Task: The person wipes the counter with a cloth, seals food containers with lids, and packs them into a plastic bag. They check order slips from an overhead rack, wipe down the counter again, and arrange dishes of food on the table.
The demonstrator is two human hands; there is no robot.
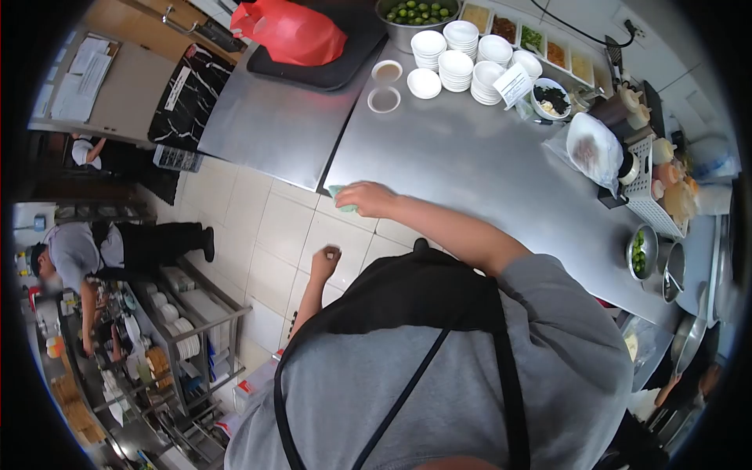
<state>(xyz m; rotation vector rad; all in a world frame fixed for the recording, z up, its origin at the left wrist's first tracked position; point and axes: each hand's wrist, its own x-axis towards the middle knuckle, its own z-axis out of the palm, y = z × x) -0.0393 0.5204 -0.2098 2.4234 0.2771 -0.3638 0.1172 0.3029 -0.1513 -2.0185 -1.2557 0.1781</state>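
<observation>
My right hand is closed on a pale green cloth at the left corner of the steel table. Part of the cloth pokes out past my fingers. Lower down, over the tiled floor, my left hand hangs in the air with curled fingers. Nothing shows in it. Two small sauce cups, one with tan liquid and one with greyish liquid, stand farther back on the table.
Stacked white bowls and a bowl of green limes stand at the back. A red bag lies on a black tray. Squeeze bottles in a white basket line the right side. A co-worker bends over a counter at left.
</observation>
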